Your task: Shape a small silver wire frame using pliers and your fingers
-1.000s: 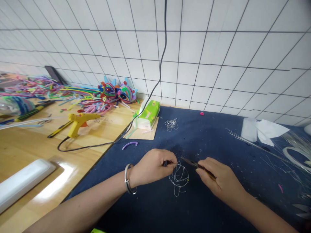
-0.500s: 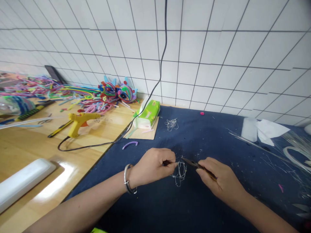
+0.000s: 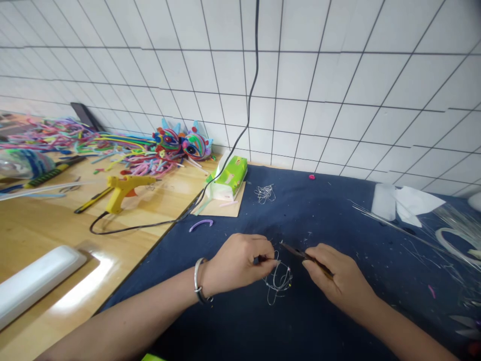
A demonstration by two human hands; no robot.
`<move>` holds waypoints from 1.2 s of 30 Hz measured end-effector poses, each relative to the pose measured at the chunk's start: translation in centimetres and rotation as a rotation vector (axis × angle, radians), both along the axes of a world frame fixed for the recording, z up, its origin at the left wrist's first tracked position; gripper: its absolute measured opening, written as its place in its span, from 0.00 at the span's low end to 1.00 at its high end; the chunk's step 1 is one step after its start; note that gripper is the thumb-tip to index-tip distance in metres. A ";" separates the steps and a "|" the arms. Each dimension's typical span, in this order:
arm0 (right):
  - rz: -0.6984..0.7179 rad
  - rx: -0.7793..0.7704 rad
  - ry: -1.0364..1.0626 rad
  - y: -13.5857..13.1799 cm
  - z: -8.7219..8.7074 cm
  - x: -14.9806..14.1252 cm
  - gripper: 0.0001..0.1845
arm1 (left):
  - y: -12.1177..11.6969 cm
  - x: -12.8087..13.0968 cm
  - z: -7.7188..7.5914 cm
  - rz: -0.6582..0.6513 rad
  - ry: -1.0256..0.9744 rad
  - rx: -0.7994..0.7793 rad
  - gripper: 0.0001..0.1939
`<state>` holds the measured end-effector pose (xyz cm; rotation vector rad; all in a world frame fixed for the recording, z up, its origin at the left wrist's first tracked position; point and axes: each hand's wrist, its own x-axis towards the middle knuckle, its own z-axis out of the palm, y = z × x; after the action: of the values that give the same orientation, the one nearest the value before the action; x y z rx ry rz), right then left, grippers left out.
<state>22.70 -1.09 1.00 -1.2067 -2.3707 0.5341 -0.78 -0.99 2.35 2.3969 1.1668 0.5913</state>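
My left hand (image 3: pixel 236 263) is closed in a pinch on a tangle of thin silver wire (image 3: pixel 278 278) that hangs over the dark blue cloth (image 3: pixel 323 220). A metal bangle sits on that wrist. My right hand (image 3: pixel 338 281) is wrapped round small pliers (image 3: pixel 300 254), whose pointed jaws aim left toward the top of the wire tangle, a short gap from my left fingertips.
A second small wire tangle (image 3: pixel 265 193) lies farther back on the cloth. A green tissue pack (image 3: pixel 227 178), yellow glue gun (image 3: pixel 122 190) with black cord, and a heap of coloured pipe cleaners (image 3: pixel 112 148) lie left. Clear plastic bags and straight wires (image 3: pixel 406 210) lie right.
The wire tangle has turned and shifted in my left fingers, first bunching up, then hanging lower again. Both hands have stayed almost in place.
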 end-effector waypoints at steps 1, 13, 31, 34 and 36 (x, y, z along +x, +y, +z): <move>0.002 -0.021 -0.001 0.0 0.1 0.0 0.11 | 0.0 0.0 0.0 0.001 0.002 0.005 0.08; 0.076 -0.186 -0.337 3.1 0.5 2.8 0.14 | -0.5 -0.4 1.0 -0.143 0.038 -0.002 0.08; -0.020 0.061 -0.459 2.6 2.1 3.5 0.14 | -0.5 -0.4 1.2 -0.183 0.065 -0.035 0.11; 0.017 0.184 -0.401 1.6 2.8 2.7 0.14 | -0.5 -0.4 1.0 -0.156 0.044 -0.032 0.09; 0.042 0.274 -0.389 0.9 3.2 2.2 0.14 | -0.5 -0.4 0.7 -0.137 0.031 -0.021 0.08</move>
<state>24.91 -0.19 4.15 -1.2217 -2.6821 -0.0250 -1.14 -1.50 3.08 2.4526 1.0061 0.4974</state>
